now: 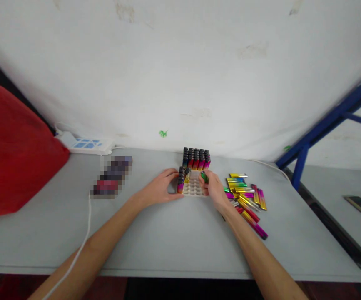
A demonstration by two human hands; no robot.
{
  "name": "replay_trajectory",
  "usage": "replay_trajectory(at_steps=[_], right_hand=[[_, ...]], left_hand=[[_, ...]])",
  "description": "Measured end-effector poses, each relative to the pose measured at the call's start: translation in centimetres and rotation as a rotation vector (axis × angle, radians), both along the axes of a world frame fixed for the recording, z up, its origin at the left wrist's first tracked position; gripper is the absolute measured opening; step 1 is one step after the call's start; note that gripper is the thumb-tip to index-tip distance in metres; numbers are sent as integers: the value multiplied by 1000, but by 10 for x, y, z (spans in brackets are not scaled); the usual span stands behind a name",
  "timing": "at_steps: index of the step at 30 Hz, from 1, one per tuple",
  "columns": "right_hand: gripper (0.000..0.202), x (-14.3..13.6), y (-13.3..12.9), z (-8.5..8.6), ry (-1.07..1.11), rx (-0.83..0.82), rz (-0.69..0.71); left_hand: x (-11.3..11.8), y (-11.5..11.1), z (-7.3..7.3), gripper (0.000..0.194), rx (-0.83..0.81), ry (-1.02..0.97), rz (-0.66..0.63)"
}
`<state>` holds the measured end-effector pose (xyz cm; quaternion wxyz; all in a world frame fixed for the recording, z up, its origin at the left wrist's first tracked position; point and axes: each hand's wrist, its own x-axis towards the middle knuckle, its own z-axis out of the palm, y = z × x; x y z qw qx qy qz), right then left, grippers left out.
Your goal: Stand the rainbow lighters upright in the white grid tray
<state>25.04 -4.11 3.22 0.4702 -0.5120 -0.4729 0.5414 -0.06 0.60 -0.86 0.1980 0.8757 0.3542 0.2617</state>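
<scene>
A white tray [194, 188] with rows of round sockets lies in the middle of the table. My left hand [160, 188] grips its left side, thumb at the near corner and fingers at the far one. A column of upright lighters [180, 181] with black tops fills the tray's left edge, and a yellow one [187, 176] stands beside them. Over the right part of the tray, my right hand [214, 187] is closed around a green lighter [204, 176]; its lower end is hidden by the fingers. Just behind stands a block of upright lighters [196, 159] in close rows.
Loose colourful lighters [247, 198] lie in a heap right of my right hand. A blurred-out phone-like object [113, 175] with a white cable [89, 216] is at left. Beyond are a power strip [89, 144], a red bag [14, 158] and a blue metal frame [327, 114].
</scene>
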Motion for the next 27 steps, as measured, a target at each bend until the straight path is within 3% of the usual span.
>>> replay_trajectory(at_steps=[4, 7, 16, 27], right_hand=[[80, 3, 2, -1, 4, 16, 37], [82, 6, 1, -1, -40, 138, 17], [49, 18, -1, -3, -463, 614, 1], [44, 13, 0, -9, -444, 435, 37]], left_hand=[[0, 0, 0, 71, 2, 6, -1], [0, 0, 0, 72, 5, 8, -2], [1, -2, 2, 68, 1, -13, -4], [2, -3, 4, 67, -12, -17, -1]])
